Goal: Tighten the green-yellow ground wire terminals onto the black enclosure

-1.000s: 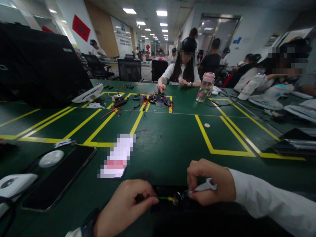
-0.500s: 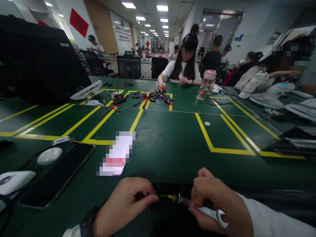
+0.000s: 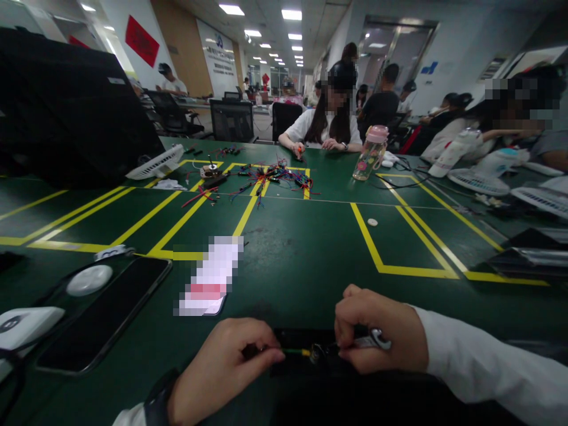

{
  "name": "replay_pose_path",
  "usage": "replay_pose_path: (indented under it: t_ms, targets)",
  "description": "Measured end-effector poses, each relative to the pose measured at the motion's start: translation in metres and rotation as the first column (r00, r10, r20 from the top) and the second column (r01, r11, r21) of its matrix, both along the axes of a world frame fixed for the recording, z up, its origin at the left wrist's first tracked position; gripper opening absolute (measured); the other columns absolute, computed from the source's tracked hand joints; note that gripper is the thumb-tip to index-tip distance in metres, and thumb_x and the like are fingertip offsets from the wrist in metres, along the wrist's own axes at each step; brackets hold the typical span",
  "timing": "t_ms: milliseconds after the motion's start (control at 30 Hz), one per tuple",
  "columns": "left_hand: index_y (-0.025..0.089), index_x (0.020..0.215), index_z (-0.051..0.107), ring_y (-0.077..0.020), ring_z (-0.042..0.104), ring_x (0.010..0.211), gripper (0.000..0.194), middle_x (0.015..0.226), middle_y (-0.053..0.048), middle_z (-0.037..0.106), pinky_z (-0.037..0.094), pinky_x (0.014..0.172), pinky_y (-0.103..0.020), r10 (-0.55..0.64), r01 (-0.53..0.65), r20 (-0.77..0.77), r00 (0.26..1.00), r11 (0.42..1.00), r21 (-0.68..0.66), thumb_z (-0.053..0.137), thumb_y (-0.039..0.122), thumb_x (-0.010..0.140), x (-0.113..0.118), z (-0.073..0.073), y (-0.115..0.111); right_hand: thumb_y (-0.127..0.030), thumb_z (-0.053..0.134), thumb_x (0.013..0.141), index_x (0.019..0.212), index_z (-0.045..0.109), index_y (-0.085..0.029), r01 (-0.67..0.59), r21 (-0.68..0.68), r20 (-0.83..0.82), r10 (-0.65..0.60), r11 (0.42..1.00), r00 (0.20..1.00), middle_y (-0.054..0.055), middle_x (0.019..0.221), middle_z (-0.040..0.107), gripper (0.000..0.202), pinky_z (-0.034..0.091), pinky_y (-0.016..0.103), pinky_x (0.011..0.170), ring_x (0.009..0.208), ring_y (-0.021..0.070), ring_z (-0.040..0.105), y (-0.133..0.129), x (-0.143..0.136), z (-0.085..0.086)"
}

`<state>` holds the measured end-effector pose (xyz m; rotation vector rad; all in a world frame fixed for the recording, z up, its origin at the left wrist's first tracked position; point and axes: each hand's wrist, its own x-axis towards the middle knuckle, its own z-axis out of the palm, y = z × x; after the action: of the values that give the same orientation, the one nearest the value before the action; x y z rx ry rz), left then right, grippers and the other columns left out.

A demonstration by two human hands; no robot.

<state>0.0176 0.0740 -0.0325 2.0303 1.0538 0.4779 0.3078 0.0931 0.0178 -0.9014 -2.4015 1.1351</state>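
Observation:
In the head view my left hand (image 3: 231, 361) is closed in a pinch on a thin green wire (image 3: 290, 351) with a yellow end. That end meets a small round metal part (image 3: 315, 353), too dark to make out well. Just right of it my right hand (image 3: 377, 331) grips a silver open-end wrench (image 3: 378, 339). One jaw of the wrench shows behind the thumb; the rest is hidden by the fingers. Below both hands lies a dark surface whose details are lost in shadow.
Left of my hands lie a lit phone (image 3: 210, 278), a black phone (image 3: 106, 316) and a white round disc (image 3: 89, 280). Farther off are tangled wires (image 3: 275, 174) and a bottle (image 3: 371, 154). A co-worker (image 3: 331, 118) sits across the green table (image 3: 302, 254).
My right hand has moved up and slightly left with the wrench, which has turned so less of it shows. My left hand stays put. The co-worker's hand has shifted slightly.

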Motion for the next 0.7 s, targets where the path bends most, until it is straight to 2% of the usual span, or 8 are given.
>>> replay_pose_path:
  t_ms: [133, 200, 333, 500, 700]
  targets:
    - [0.019, 0.077, 0.068, -0.0129, 0.059, 0.065, 0.019, 0.072, 0.002, 0.066, 0.038, 0.06, -0.022, -0.003, 0.003, 0.002, 1.0, 1.0, 0.002, 0.064, 0.029, 0.092, -0.001, -0.001, -0.001, -0.012, 0.072, 0.073, 0.072, 0.062, -0.019, -0.069, -0.043, -0.028, 0.068, 0.997, 0.997, -0.003, 0.071, 0.071, 0.012, 0.042, 0.034, 0.078, 0.066, 0.0143, 0.063, 0.013, -0.004, 0.002]
    - [0.019, 0.077, 0.068, -0.0129, 0.059, 0.065, 0.019, 0.072, 0.002, 0.067, 0.038, 0.06, -0.022, -0.005, 0.005, 0.007, 1.0, 1.0, 0.006, 0.064, 0.029, 0.092, -0.001, -0.002, 0.0, -0.014, 0.073, 0.074, 0.072, 0.062, -0.019, -0.063, -0.049, -0.034, 0.062, 0.997, 0.998, -0.003, 0.072, 0.071, 0.012, 0.043, 0.034, 0.079, 0.067, 0.0148, 0.064, 0.015, -0.003, 0.003]
    - [0.019, 0.078, 0.068, -0.0125, 0.061, 0.068, 0.015, 0.074, 0.003, 0.068, 0.039, 0.061, -0.022, -0.001, 0.001, 0.013, 1.0, 1.0, 0.007, 0.065, 0.026, 0.092, 0.0, -0.003, 0.002, -0.017, 0.073, 0.074, 0.075, 0.059, -0.019, 0.073, -0.028, -0.011, -0.074, 0.997, 0.997, 0.0, 0.077, 0.068, 0.014, 0.043, 0.033, 0.074, 0.074, 0.0175, 0.061, 0.003, 0.003, 0.006]
    - [0.02, 0.078, 0.069, -0.012, 0.061, 0.068, 0.016, 0.074, 0.003, 0.068, 0.038, 0.062, -0.021, 0.002, -0.002, 0.017, 1.0, 1.0, -0.004, 0.066, 0.027, 0.092, -0.001, -0.002, 0.002, -0.019, 0.071, 0.078, 0.075, 0.054, -0.02, 0.272, 0.001, 0.052, -0.271, 0.962, 0.961, 0.002, 0.077, 0.06, 0.017, 0.041, 0.032, 0.064, 0.071, 0.0188, 0.054, -0.028, 0.007, 0.004]
    - [0.02, 0.077, 0.068, -0.0118, 0.06, 0.066, 0.017, 0.072, 0.004, 0.066, 0.037, 0.06, -0.021, -0.002, 0.002, 0.016, 1.0, 1.0, -0.003, 0.066, 0.029, 0.092, -0.002, -0.003, 0.0, -0.015, 0.066, 0.078, 0.075, 0.049, -0.021, 0.353, 0.041, 0.06, -0.355, 0.935, 0.933, 0.002, 0.077, 0.055, 0.019, 0.041, 0.031, 0.062, 0.07, 0.0184, 0.051, -0.053, -0.006, -0.002]
